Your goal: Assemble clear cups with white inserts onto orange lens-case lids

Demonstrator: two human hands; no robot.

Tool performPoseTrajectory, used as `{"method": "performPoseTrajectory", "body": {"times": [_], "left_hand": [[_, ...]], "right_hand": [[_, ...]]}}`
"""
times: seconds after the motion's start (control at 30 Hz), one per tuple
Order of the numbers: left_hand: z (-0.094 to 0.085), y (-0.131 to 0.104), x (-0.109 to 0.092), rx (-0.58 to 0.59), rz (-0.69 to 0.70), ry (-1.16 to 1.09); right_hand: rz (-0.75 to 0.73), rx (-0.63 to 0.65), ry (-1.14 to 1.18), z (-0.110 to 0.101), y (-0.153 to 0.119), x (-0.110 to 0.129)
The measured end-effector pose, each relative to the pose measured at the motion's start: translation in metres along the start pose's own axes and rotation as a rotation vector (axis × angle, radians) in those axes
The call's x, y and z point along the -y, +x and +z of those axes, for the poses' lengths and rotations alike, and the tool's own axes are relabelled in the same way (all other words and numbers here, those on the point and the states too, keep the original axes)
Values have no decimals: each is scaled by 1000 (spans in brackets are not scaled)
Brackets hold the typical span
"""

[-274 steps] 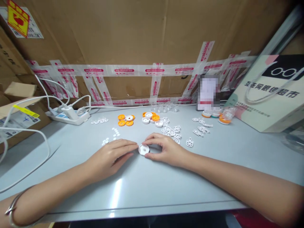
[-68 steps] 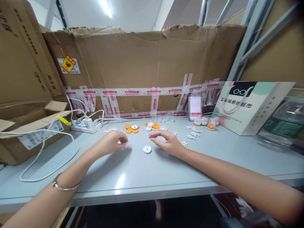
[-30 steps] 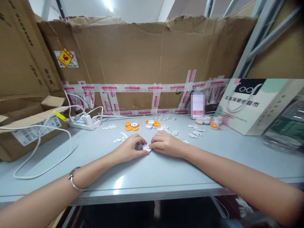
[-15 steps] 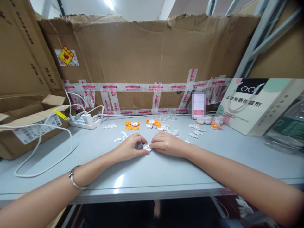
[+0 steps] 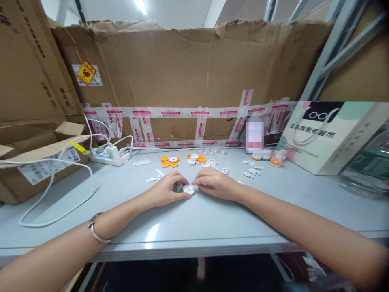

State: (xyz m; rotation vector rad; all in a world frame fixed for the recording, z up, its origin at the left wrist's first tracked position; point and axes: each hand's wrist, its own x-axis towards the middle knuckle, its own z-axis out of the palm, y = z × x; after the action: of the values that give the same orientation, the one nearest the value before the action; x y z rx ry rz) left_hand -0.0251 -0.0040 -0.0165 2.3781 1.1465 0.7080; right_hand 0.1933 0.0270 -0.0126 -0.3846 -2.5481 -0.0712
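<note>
A small round white plastic cap (image 5: pixel 189 190) with a raised rim lies on the grey table in front of me, with small white parts inside it. My left hand (image 5: pixel 170 187) is closed around its left side, thumb at the near edge and fingers at the far edge. Just right of the rim is my right hand (image 5: pixel 212 183), its fingers bent and slightly apart, with nothing visible in them. Beyond my hands lie orange rings (image 5: pixel 165 164), white rings (image 5: pixel 191 162) and small white discs (image 5: pixel 151 179). White lever-like pieces (image 5: pixel 248 174) are right of my right hand.
Clear cups (image 5: pixel 221 150) stand along the back cardboard. A phone (image 5: pixel 255 136) leans there, with assembled capped pieces (image 5: pixel 276 161) beside it. At right are a paper bag (image 5: pixel 322 142) and a large bottle (image 5: pixel 367 162); at left, a power strip (image 5: pixel 109 158), white cable and open carton (image 5: pixel 39 162).
My right fingers have drawn back slightly from the white cap, so more of its inside shows. My left hand keeps its hold.
</note>
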Motion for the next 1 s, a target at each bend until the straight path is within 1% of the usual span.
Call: {"method": "performPoseTrajectory", "body": {"times": [0.1,0.2,0.23,0.3,0.37,0.43,0.5,0.6,0.73,0.8,0.87,0.93,0.97,1.0], "left_hand": [[-1,-1,0,9,2,-12],[-3,-2,0,16,-10,-22],[-3,-3,0,19,-14,-26],[-4,-4,-1,22,-21,-29],[-5,-4,0,24,-23,-27],[-5,-4,1,23,-21,-23],[-4,-4,2,20,-11,-19],[-5,-5,4,19,8,-17],[-6,-7,4,18,15,-16],[-7,-7,4,22,15,-15],[-7,-7,4,20,20,-16],[-7,-7,5,15,24,-18],[-7,-7,5,14,25,-20],[-7,-6,5,12,25,-23]], "right_hand": [[182,-198,76,-10,-1,-11],[433,-353,67,-22,-6,-28],[525,-375,54,-26,-7,-35],[691,-362,36,-30,-9,-48],[798,-266,35,-31,-7,-60],[837,-144,30,-27,-1,-68],[835,-48,14,-19,8,-73],[829,8,6,-6,21,-77],[853,-12,42,7,29,-79],[870,-42,69,9,30,-78],[901,-89,117,4,32,-74],[940,-144,261,-5,34,-67],[954,-163,386,-10,35,-62],[975,-185,576,-15,35,-56]]}}
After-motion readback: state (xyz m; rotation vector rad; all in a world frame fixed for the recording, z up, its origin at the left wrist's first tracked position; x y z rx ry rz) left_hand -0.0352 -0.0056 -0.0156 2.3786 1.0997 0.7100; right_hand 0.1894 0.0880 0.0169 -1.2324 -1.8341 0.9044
